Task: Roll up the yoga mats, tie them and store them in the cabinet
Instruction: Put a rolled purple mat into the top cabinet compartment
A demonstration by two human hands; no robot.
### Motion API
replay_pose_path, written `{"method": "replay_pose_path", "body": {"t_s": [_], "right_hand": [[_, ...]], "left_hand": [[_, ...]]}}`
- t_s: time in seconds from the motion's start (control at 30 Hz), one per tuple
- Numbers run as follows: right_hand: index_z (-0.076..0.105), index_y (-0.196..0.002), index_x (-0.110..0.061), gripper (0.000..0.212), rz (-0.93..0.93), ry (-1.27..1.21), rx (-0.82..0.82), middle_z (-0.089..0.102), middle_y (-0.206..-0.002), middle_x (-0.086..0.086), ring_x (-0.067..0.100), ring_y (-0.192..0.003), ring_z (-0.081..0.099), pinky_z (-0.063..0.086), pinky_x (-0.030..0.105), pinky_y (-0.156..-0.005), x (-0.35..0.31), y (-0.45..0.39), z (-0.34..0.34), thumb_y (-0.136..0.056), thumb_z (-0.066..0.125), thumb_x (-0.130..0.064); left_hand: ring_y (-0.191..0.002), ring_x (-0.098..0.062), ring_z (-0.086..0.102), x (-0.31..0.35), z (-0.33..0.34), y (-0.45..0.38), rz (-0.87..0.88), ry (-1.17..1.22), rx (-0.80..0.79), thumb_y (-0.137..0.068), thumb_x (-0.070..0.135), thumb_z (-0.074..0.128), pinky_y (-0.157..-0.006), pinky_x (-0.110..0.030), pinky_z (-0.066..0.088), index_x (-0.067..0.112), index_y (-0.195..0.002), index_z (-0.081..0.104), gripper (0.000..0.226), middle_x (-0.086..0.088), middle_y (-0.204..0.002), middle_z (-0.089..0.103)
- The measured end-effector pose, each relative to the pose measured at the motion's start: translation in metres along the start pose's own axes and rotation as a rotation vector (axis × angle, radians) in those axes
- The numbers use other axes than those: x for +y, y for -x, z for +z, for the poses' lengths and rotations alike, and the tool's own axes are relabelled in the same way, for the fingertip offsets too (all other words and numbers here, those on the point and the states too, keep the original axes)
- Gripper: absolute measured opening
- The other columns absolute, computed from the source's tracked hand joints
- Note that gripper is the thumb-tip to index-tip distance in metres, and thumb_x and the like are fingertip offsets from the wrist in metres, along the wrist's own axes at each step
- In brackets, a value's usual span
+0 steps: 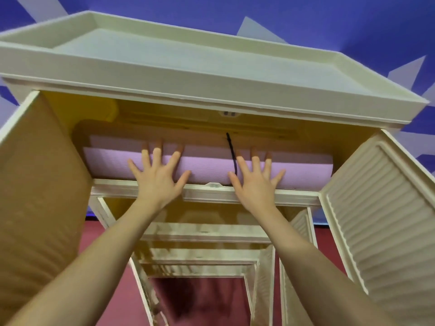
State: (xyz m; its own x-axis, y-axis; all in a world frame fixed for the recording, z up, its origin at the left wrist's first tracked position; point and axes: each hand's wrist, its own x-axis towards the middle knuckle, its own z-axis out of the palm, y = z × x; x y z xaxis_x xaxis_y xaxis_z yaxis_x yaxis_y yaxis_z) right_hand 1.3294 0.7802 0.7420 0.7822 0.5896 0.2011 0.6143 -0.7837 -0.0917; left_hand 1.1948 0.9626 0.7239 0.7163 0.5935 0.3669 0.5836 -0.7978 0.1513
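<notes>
Both hands splayed flat against mat.

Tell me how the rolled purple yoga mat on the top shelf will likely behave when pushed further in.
The yoga mat is a cylinder, so it will probably roll inward. The black tie should keep it from unrolling. Both the left hand and the right hand press it flat-fingered, so it likely moves evenly.

Left hand and right hand, fingers spread flat, press a rolled lilac yoga mat, tied with a black cord, on the open cabinet top shelf.
</notes>
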Motion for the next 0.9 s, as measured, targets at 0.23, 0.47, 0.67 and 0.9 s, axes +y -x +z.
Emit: {"method": "replay_pose_path", "body": {"t_s": [0.23,0.47,0.67,0.9], "right_hand": [[0.018,-0.15,-0.031,0.054,0.065,0.011,-0.033,0.011,-0.159,0.006,0.037,-0.145,0.001,0.015,0.061,-0.111,-0.02,0.012,-0.008,-0.1,0.031,-0.046],[0.04,-0.145,-0.019,0.048,-0.092,-0.144,0.183,0.041,-0.148,0.012,0.031,-0.133,0.039,0.036,0.044,-0.102,-0.044,0.062,-0.041,-0.099,0.043,-0.034],[0.06,-0.126,-0.012,0.049,-0.242,-0.246,0.378,0.063,-0.121,0.014,0.035,-0.105,0.061,0.049,0.043,-0.082,-0.06,0.122,-0.075,-0.092,0.038,-0.037],[0.059,-0.126,-0.014,0.045,-0.403,-0.303,0.4,0.063,-0.119,0.008,0.029,-0.106,0.059,0.045,0.04,-0.088,-0.099,0.184,-0.097,-0.094,0.039,-0.039]], "left_hand": [[-0.141,-0.038,0.016,-0.007,-0.026,0.005,0.052,-0.07,-0.078,-0.095,0.056,0.034,-0.111,-0.057,0.01,0.031,-0.15,0.023,0.062,-0.012,-0.153,0.026],[-0.122,-0.042,0.05,-0.01,-0.087,0.044,0.183,0.044,0.177,-0.084,0.028,0.067,-0.1,-0.058,0.035,0.004,-0.123,0.061,0.046,-0.023,-0.133,0.054],[-0.123,-0.037,0.05,0.007,-0.155,0.101,0.246,0.007,0.347,-0.084,0.032,0.052,-0.101,-0.047,0.021,0.005,-0.118,0.063,0.044,-0.02,-0.132,0.055],[-0.132,-0.034,0.042,-0.011,-0.226,0.174,0.191,-0.061,0.511,-0.088,0.037,0.045,-0.104,-0.045,0.019,0.009,-0.125,0.06,0.049,-0.017,-0.141,0.048]]}}
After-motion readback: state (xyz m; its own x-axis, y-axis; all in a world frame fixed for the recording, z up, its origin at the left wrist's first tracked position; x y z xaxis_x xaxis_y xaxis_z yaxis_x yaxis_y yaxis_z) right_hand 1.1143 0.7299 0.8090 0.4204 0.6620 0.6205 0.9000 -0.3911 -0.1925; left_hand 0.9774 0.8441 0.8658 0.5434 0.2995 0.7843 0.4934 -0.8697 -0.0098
